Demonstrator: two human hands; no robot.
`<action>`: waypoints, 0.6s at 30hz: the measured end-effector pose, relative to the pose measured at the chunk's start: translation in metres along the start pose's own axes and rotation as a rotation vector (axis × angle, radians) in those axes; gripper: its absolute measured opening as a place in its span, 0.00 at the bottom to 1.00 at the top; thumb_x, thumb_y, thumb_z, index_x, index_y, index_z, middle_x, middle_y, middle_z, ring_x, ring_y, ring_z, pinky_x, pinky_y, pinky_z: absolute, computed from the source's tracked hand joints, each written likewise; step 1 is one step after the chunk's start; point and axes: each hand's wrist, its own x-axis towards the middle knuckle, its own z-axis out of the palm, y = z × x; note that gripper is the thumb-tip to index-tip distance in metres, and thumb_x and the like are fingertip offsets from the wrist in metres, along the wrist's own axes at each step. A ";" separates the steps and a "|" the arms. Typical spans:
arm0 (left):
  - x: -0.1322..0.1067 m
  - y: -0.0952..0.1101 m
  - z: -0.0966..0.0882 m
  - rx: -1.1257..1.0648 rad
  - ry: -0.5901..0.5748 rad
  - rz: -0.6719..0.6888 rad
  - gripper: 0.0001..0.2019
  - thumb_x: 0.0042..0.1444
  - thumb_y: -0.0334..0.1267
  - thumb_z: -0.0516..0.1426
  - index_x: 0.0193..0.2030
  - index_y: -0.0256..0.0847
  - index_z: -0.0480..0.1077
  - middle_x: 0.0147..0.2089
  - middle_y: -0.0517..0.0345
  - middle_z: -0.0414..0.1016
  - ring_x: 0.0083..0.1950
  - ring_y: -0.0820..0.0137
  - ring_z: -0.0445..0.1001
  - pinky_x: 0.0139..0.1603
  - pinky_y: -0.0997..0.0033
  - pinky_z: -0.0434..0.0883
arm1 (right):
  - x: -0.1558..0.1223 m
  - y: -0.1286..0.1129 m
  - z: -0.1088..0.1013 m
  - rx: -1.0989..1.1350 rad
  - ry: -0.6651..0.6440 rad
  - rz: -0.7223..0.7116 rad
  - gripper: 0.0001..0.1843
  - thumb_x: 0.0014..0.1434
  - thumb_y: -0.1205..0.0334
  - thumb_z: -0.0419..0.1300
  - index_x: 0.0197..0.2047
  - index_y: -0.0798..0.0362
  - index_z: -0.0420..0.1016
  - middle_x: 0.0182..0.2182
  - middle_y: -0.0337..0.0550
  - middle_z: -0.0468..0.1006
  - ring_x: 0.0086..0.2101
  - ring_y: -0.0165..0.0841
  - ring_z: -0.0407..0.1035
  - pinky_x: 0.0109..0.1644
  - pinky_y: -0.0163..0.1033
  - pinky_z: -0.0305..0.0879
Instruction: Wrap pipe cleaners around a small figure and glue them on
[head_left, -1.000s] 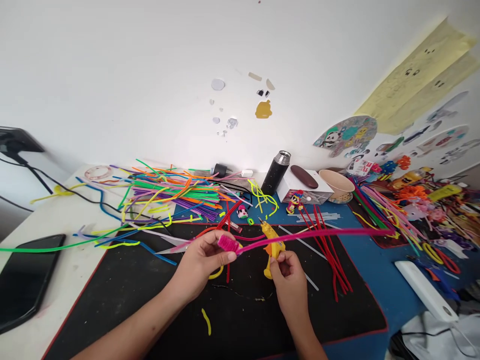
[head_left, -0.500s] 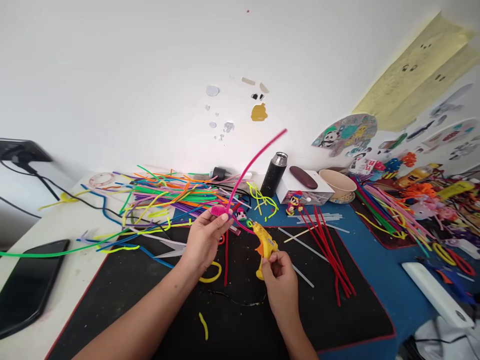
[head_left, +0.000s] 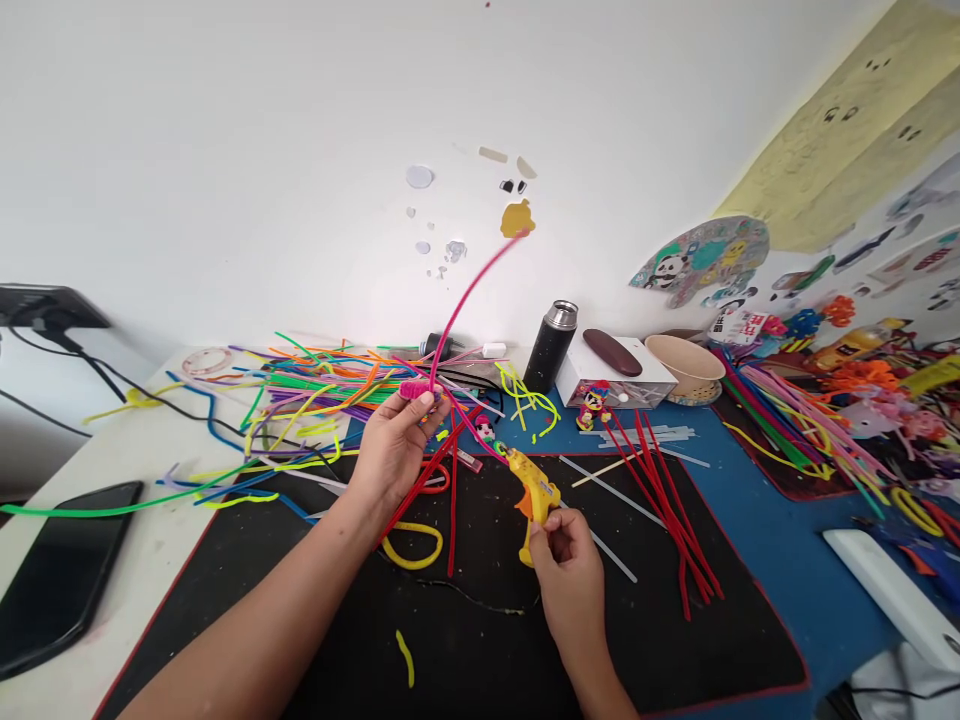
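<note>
Between the thumb and fingers of my left hand (head_left: 394, 445) is a pink pipe cleaner (head_left: 466, 296), one long end arching up before the wall. A fuzzy, tightly wound pink part (head_left: 412, 389) shows at the fingertips; another pink strand runs down right toward the glue gun's nozzle. My right hand (head_left: 574, 570) is closed on the handle of a yellow glue gun (head_left: 537, 488), its tip pointing up and left. Beside that tip are a small green ring and a little pink-and-white figure (head_left: 484, 428). Scissors with yellow handles (head_left: 412, 548) lie partly hidden under my left forearm.
A black mat (head_left: 480, 640) covers the table's front. Colourful pipe cleaners (head_left: 330, 385) lie heaped at the back left, red ones (head_left: 675, 520) on the right. Behind stand a black thermos (head_left: 551, 350), a white box (head_left: 592, 375) and a beige bowl (head_left: 684, 362). A phone (head_left: 67, 560) lies left.
My left hand has moved left and slightly up with the pink pipe cleaner, away from the glue gun. My right hand stays almost in place, a little lower.
</note>
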 end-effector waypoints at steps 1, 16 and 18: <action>-0.001 0.001 0.000 0.010 -0.005 -0.013 0.12 0.41 0.30 0.77 0.30 0.38 0.81 0.32 0.60 0.83 0.39 0.70 0.81 0.57 0.57 0.79 | 0.000 0.000 0.000 -0.009 -0.001 -0.002 0.16 0.53 0.52 0.70 0.32 0.49 0.67 0.26 0.32 0.65 0.25 0.30 0.62 0.27 0.33 0.66; -0.001 -0.019 -0.005 0.151 -0.018 -0.145 0.16 0.37 0.32 0.78 0.31 0.37 0.80 0.32 0.60 0.81 0.36 0.70 0.80 0.45 0.68 0.79 | -0.008 0.005 0.008 -0.171 -0.043 -0.120 0.10 0.56 0.56 0.66 0.31 0.48 0.68 0.23 0.31 0.63 0.22 0.30 0.59 0.24 0.34 0.60; 0.002 -0.022 -0.006 0.138 -0.017 -0.136 0.16 0.37 0.32 0.78 0.32 0.37 0.80 0.33 0.60 0.82 0.37 0.71 0.81 0.46 0.70 0.79 | -0.011 0.007 0.010 -0.185 -0.052 -0.116 0.10 0.56 0.57 0.66 0.31 0.48 0.68 0.23 0.31 0.63 0.22 0.30 0.59 0.24 0.34 0.61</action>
